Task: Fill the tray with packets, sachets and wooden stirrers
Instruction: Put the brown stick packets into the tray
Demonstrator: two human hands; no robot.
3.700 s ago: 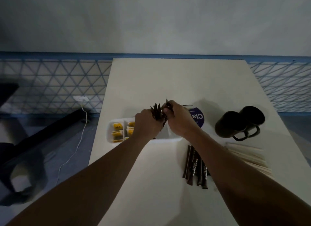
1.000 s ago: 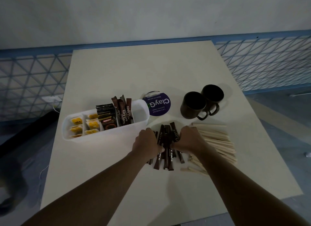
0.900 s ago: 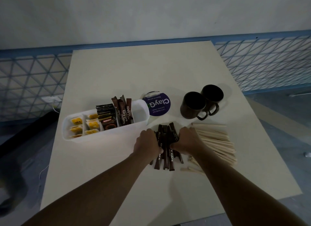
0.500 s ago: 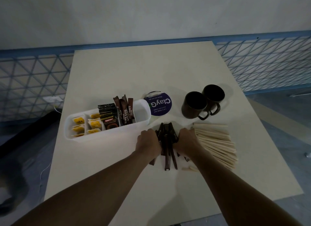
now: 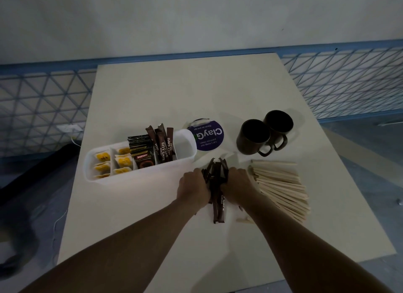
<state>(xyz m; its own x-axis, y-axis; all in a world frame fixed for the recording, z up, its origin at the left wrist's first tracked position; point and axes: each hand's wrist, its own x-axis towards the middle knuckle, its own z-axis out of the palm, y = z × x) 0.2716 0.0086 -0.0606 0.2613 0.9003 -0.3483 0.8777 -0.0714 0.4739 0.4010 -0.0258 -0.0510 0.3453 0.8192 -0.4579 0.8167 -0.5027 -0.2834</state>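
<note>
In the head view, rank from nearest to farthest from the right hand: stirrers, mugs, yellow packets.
From the right hand:
1. Stirrers, just to its right, beside it.
2. Mugs, beyond it, toward the table's far side.
3. Yellow packets, in the tray's left end.

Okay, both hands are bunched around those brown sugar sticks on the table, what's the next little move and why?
Probably lift the brown sugar sticks, squeezed between the left hand and the right hand, and carry them left to the white tray. Its compartment holding matching upright sticks has room, and the wooden stirrers lie untouched on the table.
</note>
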